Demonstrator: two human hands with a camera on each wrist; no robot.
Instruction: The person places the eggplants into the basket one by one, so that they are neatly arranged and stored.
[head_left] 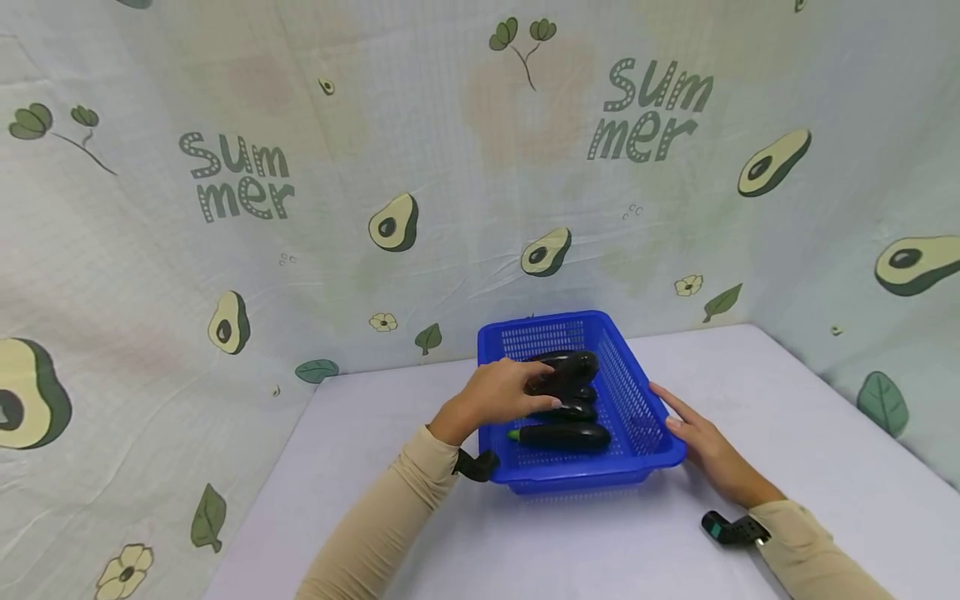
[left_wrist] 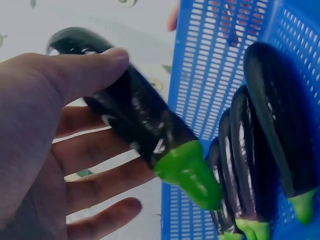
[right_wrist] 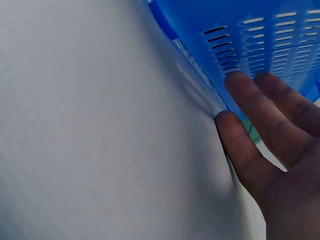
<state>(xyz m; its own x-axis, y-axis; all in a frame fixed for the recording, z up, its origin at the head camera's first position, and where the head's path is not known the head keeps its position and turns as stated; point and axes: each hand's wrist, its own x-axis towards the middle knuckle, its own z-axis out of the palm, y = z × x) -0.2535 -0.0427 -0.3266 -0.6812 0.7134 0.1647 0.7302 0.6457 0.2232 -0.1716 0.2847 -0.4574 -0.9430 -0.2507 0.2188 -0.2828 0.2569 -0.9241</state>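
Observation:
My left hand (head_left: 498, 392) holds a dark, glossy eggplant (left_wrist: 145, 117) with a green stem, thumb on one side and fingers on the other. It hangs over a blue perforated plastic basket (head_left: 592, 473), above other eggplants. One eggplant (head_left: 566, 436) lies crosswise near the basket's front wall. Several more sit behind it, partly covered by the left hand and the held eggplant. On the basket's right side, the fingers of my right hand (head_left: 705, 450) rest against the outer wall near the rim. In the right wrist view those fingers look fairly straight.
The basket stands on a table with a pale cloth (head_left: 405, 417). Behind and at both sides hangs a printed fabric backdrop (head_left: 450, 150) with avocados and "summer" lettering. Black bands (head_left: 735, 528) sit on the wrists.

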